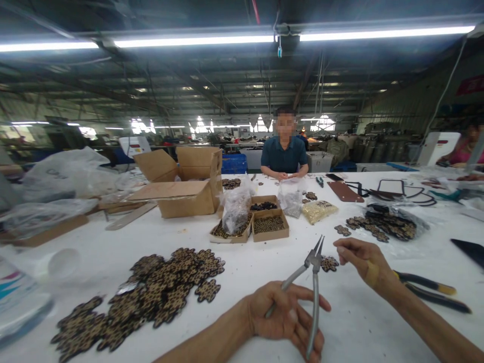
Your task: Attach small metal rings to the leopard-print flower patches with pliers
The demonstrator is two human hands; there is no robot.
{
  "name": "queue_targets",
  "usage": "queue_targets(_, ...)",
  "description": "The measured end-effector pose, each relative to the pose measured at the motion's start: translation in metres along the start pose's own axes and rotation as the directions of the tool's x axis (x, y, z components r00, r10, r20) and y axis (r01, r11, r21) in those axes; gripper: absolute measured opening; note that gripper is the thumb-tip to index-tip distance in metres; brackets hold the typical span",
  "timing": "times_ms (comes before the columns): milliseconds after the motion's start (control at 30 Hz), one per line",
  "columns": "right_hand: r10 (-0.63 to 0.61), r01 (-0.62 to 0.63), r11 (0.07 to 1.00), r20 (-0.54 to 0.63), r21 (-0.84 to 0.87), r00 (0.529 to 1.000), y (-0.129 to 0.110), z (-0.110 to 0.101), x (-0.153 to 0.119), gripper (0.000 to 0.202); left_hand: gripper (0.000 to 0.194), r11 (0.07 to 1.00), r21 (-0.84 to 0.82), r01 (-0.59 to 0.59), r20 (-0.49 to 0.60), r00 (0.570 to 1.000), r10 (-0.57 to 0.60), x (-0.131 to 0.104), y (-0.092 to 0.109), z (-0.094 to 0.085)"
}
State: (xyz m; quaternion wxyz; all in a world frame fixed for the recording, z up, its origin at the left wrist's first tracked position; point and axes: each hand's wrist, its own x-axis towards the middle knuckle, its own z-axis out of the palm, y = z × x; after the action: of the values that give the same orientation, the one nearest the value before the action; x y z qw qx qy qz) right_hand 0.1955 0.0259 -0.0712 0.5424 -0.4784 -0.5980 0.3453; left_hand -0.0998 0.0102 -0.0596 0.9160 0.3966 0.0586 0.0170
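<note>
My left hand [283,312] lies palm up and holds grey long-nosed pliers [314,264]. The handles are spread, and the jaw tips point up and away from me, slightly apart. A leopard-print flower-shaped patch [329,263] lies on the table just behind the pliers, between my hands. My right hand [363,259] hovers beside it with thumb and forefinger pinched together; anything between the fingertips is too small to make out. A large pile of similar leopard-print patches [170,282] spreads to the left of my left hand.
Small boxes of metal studs [270,227] stand mid-table beside an open carton [189,199]. Yellow-and-black-handled pliers [434,292] lie by my right forearm. More patches [393,224] sit in plastic at right. A white tub [18,297] stands at left. Opposite sits a person [284,154].
</note>
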Motion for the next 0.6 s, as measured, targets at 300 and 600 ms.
queue_targets(300, -0.022, 0.022, 1.000, 0.009, 0.023, 1.000, -0.001, -0.001, -0.003, 0.042, 0.074, 1.000, 0.014, -0.006, 0.026, 1.000, 0.006, 0.001, -0.009, -0.013)
queue_targets(600, -0.021, 0.020, 0.999, 0.038, 0.045, 0.999, 0.005, -0.005, 0.001, 0.034, 0.074, 1.000, 0.004, 0.010, 0.030, 0.999, -0.010, 0.004, -0.001, -0.006)
